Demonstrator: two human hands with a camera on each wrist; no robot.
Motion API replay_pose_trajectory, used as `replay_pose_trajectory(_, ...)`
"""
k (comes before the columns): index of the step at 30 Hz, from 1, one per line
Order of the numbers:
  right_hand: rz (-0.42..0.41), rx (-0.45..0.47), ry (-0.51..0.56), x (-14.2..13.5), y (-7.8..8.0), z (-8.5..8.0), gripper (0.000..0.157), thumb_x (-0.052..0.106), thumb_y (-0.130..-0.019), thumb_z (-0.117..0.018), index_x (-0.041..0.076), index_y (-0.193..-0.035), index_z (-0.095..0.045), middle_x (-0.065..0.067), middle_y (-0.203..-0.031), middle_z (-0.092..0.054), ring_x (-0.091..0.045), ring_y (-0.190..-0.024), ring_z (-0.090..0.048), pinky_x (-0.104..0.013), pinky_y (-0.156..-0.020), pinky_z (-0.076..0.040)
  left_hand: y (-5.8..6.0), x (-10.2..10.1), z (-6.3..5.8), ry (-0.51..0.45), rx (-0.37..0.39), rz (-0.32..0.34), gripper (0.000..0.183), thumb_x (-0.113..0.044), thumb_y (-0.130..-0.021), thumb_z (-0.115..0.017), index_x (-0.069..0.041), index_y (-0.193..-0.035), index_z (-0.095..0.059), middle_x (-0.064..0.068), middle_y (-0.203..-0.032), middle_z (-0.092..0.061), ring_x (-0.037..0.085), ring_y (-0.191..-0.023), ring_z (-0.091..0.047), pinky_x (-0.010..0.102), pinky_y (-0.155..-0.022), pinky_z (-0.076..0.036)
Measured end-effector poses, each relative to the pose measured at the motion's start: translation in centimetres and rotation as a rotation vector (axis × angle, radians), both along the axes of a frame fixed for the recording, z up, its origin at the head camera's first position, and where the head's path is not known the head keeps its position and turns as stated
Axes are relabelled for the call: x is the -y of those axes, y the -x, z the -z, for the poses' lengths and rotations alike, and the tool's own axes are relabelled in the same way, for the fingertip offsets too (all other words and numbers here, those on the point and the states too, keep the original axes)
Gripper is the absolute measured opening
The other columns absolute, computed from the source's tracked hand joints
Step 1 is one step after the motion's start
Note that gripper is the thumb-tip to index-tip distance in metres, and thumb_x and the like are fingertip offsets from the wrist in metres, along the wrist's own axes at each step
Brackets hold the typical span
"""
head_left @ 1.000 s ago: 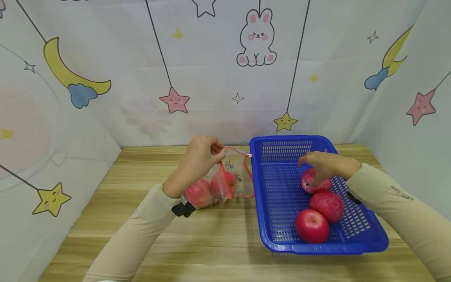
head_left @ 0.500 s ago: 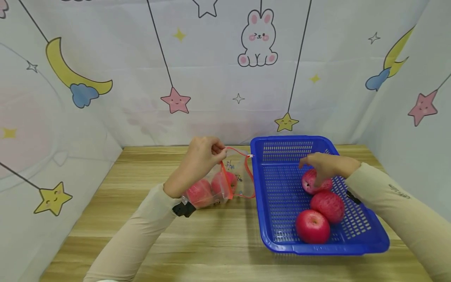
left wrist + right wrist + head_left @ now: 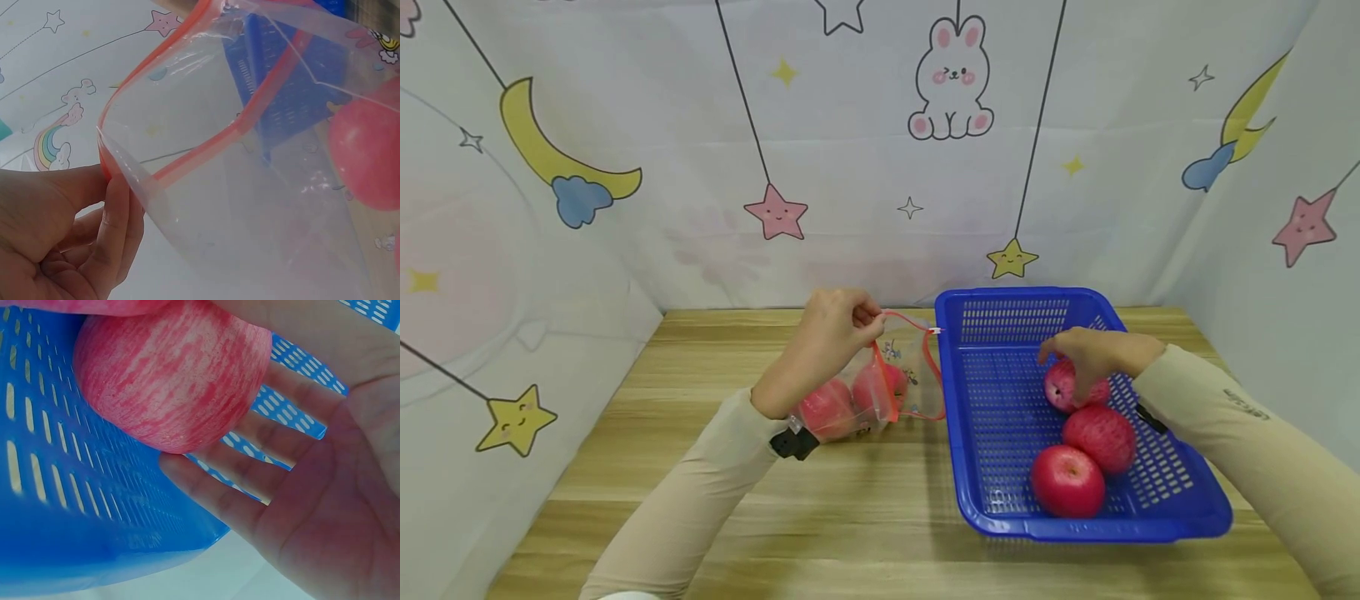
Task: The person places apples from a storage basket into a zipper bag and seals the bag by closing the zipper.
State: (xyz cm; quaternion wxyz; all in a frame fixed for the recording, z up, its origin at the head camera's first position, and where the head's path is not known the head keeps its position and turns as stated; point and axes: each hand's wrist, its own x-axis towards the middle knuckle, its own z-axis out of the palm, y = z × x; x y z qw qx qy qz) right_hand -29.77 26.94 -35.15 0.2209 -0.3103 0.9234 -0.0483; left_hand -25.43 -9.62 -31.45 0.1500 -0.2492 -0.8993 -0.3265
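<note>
My left hand (image 3: 842,321) pinches the red-edged mouth of a clear zip bag (image 3: 917,354) and holds it apart. Inside the bag lie red apples (image 3: 825,408); the left wrist view shows part of one apple (image 3: 369,153) through the plastic. Over the far apple (image 3: 1060,386) in the blue basket (image 3: 1000,527) is my right hand (image 3: 1090,354). Its thumb lies on the near side. In the right wrist view the fairly straight fingers (image 3: 231,469) pass behind the striped apple (image 3: 178,375), leaving a gap before the palm; most fingertips are hidden.
Two more apples sit in the basket, a striped one (image 3: 1101,439) and a smoother one (image 3: 1067,482) nearest me. The perforated basket stands on the wooden table (image 3: 880,500), right of the bag. A printed cloth (image 3: 850,258) closes off the back and sides.
Both hands stay almost where they were, the left still on the bag and the right at the far apple. The whole view shifts only slightly.
</note>
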Motion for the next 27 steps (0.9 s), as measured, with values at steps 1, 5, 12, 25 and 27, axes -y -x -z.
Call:
replay_pose_trajectory(1, 0.004, 0.004, -0.002, -0.01, 0.02, -0.05, 0.066, 0.007, -0.06, -0.092, 0.0, -0.118, -0.063, -0.02, -0.11, -0.064, -0.037, -0.103, -0.06, -0.048, -0.081, -0.055, 0.02, -0.01, 0.01, 0.0, -0.001, -0.001, 0.009, -0.001, -0.089, -0.068, 0.0, -0.082, -0.072, 0.007, -0.077, -0.071, 0.014, -0.068, -0.068, 0.025, -0.062, -0.056)
replay_pose_trajectory(5, 0.015, 0.009, -0.014, -0.01, 0.09, -0.1, 0.063, 0.005, -0.06, -0.091, 0.0, -0.117, -0.063, -0.017, -0.108, -0.064, -0.034, -0.1, -0.06, -0.046, -0.079, -0.056, 0.11, -0.01, 0.04, -0.001, -0.001, -0.001, 0.009, -0.001, -0.09, -0.067, 0.001, -0.083, -0.072, 0.007, -0.077, -0.072, 0.015, -0.068, -0.068, 0.025, -0.062, -0.056)
replay_pose_trajectory(12, 0.001, -0.013, -0.011, -0.23, 0.28, 0.15, 0.06, 0.004, -0.056, -0.089, 0.002, -0.111, -0.065, -0.01, -0.101, -0.064, -0.029, -0.094, -0.059, -0.04, -0.076, -0.054, 0.0, -0.01, -0.03, 0.003, 0.01, -0.01, 0.008, -0.002, -0.09, -0.068, 0.0, -0.083, -0.073, 0.007, -0.076, -0.071, 0.014, -0.067, -0.068, 0.025, -0.06, -0.056)
replay_pose_trajectory(25, 0.02, 0.016, -0.026, -0.44, 0.86, 0.6, 0.061, 0.003, -0.055, -0.088, 0.003, -0.111, -0.065, -0.005, -0.098, -0.064, -0.024, -0.09, -0.058, -0.037, -0.073, -0.055, 0.01, 0.01, -0.03, -0.013, 0.021, -0.004, 0.008, -0.001, -0.09, -0.068, 0.001, -0.084, -0.072, 0.007, -0.075, -0.071, 0.014, -0.067, -0.068, 0.026, -0.061, -0.056)
replay_pose_trajectory(27, 0.022, 0.015, -0.028, -0.43, 0.85, 0.6, 0.06, 0.004, -0.055, -0.089, 0.003, -0.111, -0.065, -0.005, -0.097, -0.064, -0.023, -0.09, -0.059, -0.037, -0.073, -0.056, 0.01, -0.03, -0.03, -0.014, 0.018, -0.006, 0.008, -0.001, -0.089, -0.068, 0.001, -0.083, -0.073, 0.007, -0.075, -0.071, 0.015, -0.067, -0.068, 0.026, -0.061, -0.056)
